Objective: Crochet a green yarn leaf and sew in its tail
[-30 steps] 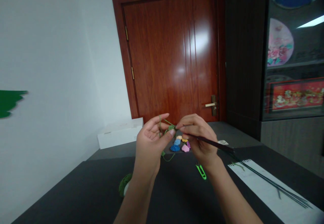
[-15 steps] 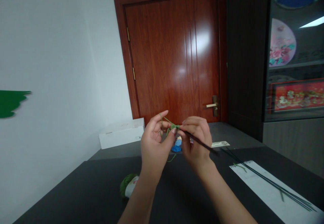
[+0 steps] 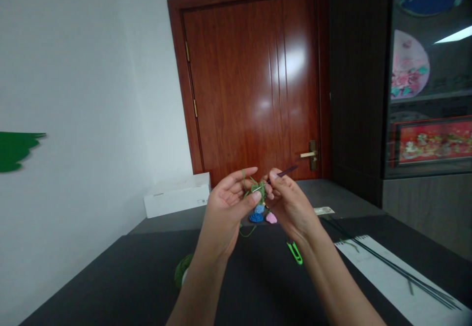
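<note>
My left hand (image 3: 229, 203) pinches a small green crochet piece (image 3: 262, 194) between thumb and fingers, with green yarn (image 3: 244, 174) looped over its raised index finger. In my right hand (image 3: 285, 195) is a crochet hook (image 3: 287, 171) with a dark handle; its thin metal shaft lies across the green piece. The handle points up and to the right. A ball of green yarn (image 3: 181, 270) sits on the table, partly hidden behind my left forearm. Beyond the hands lie a blue crocheted piece (image 3: 256, 217) and a pink one (image 3: 271, 218).
A bright green clip-like item (image 3: 294, 253) lies beside my right forearm. Dark thin rods (image 3: 401, 270) rest over a white notepad (image 3: 372, 267) on the right. A white box (image 3: 177, 197) stands at the back left of the dark table (image 3: 129, 277).
My right hand has turned over, swinging the hook's handle from pointing down-right to up-right. The green piece shows more now. The green clip-like item and the pink piece have come into view.
</note>
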Demonstrator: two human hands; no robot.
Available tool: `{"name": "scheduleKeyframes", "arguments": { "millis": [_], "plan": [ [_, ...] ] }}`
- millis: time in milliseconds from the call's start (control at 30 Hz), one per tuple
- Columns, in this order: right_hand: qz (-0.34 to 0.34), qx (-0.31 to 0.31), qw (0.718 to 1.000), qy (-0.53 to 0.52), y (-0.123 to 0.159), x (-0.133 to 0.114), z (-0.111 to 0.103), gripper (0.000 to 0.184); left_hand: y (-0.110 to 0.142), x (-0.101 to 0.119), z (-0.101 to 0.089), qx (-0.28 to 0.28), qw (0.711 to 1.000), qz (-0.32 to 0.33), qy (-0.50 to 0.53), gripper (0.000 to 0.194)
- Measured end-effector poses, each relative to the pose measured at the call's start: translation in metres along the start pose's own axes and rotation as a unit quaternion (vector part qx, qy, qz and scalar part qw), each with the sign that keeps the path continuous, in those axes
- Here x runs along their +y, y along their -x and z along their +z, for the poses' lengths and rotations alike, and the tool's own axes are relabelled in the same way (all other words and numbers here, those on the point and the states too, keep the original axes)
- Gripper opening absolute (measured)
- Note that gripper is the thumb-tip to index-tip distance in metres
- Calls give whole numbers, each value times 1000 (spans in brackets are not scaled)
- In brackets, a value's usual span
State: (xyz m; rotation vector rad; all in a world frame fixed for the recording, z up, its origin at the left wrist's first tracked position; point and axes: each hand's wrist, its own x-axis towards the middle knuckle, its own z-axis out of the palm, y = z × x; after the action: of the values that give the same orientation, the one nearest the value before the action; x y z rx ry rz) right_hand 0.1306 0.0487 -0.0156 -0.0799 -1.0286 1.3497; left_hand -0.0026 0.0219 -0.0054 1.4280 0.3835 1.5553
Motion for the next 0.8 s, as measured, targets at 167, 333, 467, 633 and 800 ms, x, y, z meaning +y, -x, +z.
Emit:
{"name": "scheduleKeyframes", "arguments": {
  "millis": [167, 333, 467, 633, 800],
  "plan": [
    [-89, -12, 996, 16, 3, 2, 7, 27, 3, 6, 9, 39, 997, 44, -48, 43],
    [-415, -17, 845, 337, 6, -6, 1, 13, 6, 17, 21, 54, 993, 94, -50, 44],
    [-567, -27, 698, 437, 6, -5, -3, 20, 5, 21, 24, -9, 996, -32, 78, 50],
    [-403, -22, 896, 186, 4, 6, 6, 8, 3, 18, 15, -60, 978, -123, 157, 47],
    [-302, -34, 947, 100, 8, 0, 9, 13, 3, 16, 9, -75, 975, -125, 166, 42]
  ]
}}
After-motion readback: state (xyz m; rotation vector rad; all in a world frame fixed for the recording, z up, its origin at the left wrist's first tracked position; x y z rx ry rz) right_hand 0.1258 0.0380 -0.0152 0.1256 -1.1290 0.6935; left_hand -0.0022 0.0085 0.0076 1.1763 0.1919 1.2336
